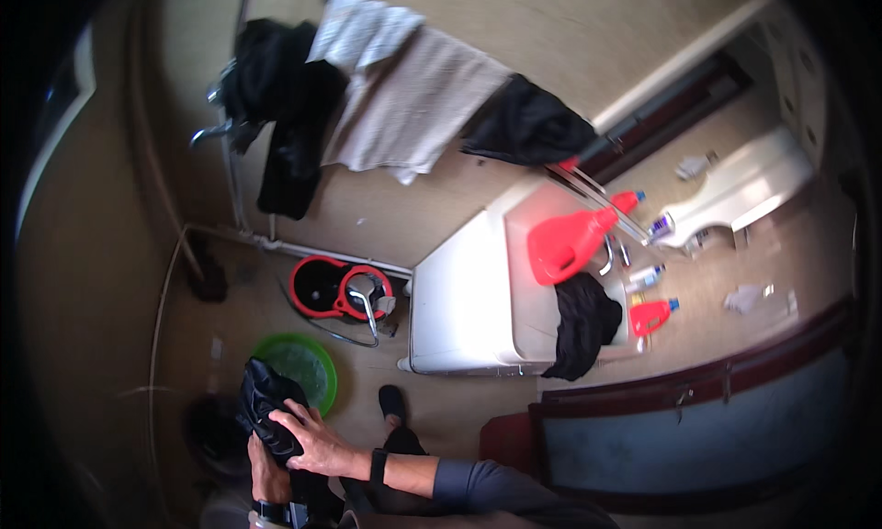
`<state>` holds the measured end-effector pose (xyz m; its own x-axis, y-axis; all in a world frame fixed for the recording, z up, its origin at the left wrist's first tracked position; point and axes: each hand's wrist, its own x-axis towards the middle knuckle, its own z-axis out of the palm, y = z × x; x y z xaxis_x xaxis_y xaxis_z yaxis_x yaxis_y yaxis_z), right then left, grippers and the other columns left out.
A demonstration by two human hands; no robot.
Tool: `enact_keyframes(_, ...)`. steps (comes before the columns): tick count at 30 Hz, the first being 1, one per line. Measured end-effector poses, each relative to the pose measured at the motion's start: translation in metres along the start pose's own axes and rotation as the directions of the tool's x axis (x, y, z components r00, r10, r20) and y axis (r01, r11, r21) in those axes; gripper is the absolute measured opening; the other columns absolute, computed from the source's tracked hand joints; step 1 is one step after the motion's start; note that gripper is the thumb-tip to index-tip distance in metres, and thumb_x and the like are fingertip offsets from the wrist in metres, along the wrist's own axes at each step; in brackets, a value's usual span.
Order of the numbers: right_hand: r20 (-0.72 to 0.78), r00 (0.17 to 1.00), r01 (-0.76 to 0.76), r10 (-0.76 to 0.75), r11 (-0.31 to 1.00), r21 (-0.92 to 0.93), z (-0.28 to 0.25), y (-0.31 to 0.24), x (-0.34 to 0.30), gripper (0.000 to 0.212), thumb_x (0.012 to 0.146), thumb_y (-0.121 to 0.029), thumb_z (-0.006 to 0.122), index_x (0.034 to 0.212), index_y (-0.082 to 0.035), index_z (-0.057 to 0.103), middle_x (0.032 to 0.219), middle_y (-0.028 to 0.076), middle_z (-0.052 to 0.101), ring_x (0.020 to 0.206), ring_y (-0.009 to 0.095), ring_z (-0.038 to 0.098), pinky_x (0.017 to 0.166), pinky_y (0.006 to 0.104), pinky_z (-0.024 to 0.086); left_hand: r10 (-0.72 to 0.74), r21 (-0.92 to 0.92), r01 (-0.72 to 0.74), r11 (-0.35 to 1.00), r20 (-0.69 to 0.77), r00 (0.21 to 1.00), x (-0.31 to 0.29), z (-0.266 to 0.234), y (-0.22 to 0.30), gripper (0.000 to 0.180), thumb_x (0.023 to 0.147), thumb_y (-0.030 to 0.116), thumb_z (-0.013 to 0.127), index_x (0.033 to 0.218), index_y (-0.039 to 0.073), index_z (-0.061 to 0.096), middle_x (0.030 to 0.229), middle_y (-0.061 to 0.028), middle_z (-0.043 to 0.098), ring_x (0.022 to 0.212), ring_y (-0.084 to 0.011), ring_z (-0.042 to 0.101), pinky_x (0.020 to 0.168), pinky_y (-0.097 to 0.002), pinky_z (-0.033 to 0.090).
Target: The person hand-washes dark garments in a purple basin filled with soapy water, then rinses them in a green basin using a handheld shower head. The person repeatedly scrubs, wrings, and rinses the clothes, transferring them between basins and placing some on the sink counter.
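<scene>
shiny black cloth [266,396] bunched in both hands, at the near-left rim of a green basin [333,377].
right hand [322,442] lies over the cloth, fingers part spread and curled, clamped on it; left hand [266,478] closes on its lower end, fingertips mostly hidden; two-handed hold probably keeps the loose folds together. basin on floor holds cloudy, sudsy-looking water; cloth overlaps it in view, height above it can't be told, closeness likely handy for drips. beyond: red-and-black bucket [314,287] with shower head [361,287] resting on it, maybe just parked there. right: white sink [519,322], red jug [565,246] in it, dark garment [586,318] draped over edge. towel [413,102] hangs on the wall, presumably drying.
</scene>
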<state>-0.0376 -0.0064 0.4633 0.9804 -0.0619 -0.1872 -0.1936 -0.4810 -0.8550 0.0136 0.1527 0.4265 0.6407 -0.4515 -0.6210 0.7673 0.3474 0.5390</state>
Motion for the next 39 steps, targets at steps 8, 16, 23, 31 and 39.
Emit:
enact_keyframes(8, -0.186, 0.98, 0.019, 0.075, 0.889, 0.457, -0.145, 0.02, -0.056, 0.06, 0.069, -0.003, 0.083, 0.125, 0.001, 0.064, 0.113, 0.011, 0.071, 0.11, 0.027, 0.069, 0.098, 0.0376, 0.053, -0.244, 0.179, 0.182, 0.967, 0.439, 0.865, -0.029, 0.056, 0.01, 0.048, 0.107, 0.04, 0.064, 0.13, -0.003, 0.059, 0.114, -0.0182, 0.074, 0.097, -0.0442, 0.077, 0.08, -0.0598, 0.066)
enact_keyframes(16, -0.613, 0.635, 0.089, 0.47, 0.744, 0.662, -0.336, -0.006, -0.271, 0.063, 0.062, -0.002, 0.083, 0.123, 0.001, 0.07, 0.112, 0.008, 0.073, 0.106, 0.022, 0.069, 0.101, 0.0335, 0.053, -0.153, 0.285, 0.079, 0.955, 0.249, 0.956, -0.013, 0.083, -0.001, 0.034, 0.109, 0.031, 0.06, 0.131, 0.005, 0.057, 0.118, -0.0173, 0.074, 0.099, -0.0325, 0.077, 0.08, -0.0527, 0.067)
enact_keyframes(23, -0.919, -0.103, 0.412, 0.38, 0.857, 0.308, -0.484, 0.029, -0.426, 0.063, 0.07, 0.008, 0.069, 0.133, 0.001, 0.067, 0.125, 0.014, 0.072, 0.115, 0.03, 0.07, 0.106, 0.0444, 0.057, -0.084, 0.274, 0.053, 0.96, 0.105, 0.991, 0.0, 0.099, -0.032, 0.03, 0.11, 0.029, 0.054, 0.129, 0.006, 0.057, 0.109, -0.0128, 0.074, 0.092, -0.0292, 0.075, 0.075, -0.0498, 0.064)
enact_keyframes(31, -0.772, -0.342, 0.691, 0.537, 0.7, 0.181, -0.664, 0.205, -0.531, 0.041, 0.094, -0.016, 0.076, 0.134, -0.007, 0.069, 0.135, 0.012, 0.07, 0.124, 0.032, 0.065, 0.107, 0.0559, 0.054, -0.007, 0.249, -0.004, 0.969, 0.045, 0.999, -0.009, 0.121, -0.066, 0.027, 0.109, 0.029, 0.056, 0.125, 0.008, 0.059, 0.104, -0.0083, 0.074, 0.088, -0.0246, 0.073, 0.078, -0.0464, 0.061)
enact_keyframes(39, -0.374, -0.188, 0.506, 0.908, 0.416, 0.756, -0.607, 0.403, -0.488, 0.072, 0.102, -0.011, 0.071, 0.163, -0.023, 0.035, 0.157, 0.011, 0.051, 0.138, 0.035, 0.055, 0.107, 0.0668, 0.051, -0.003, 0.185, 0.01, 0.983, -0.04, 0.999, -0.007, 0.099, -0.084, 0.023, 0.111, 0.028, 0.053, 0.123, 0.01, 0.061, 0.105, -0.0074, 0.075, 0.089, -0.0248, 0.074, 0.079, -0.0455, 0.061)
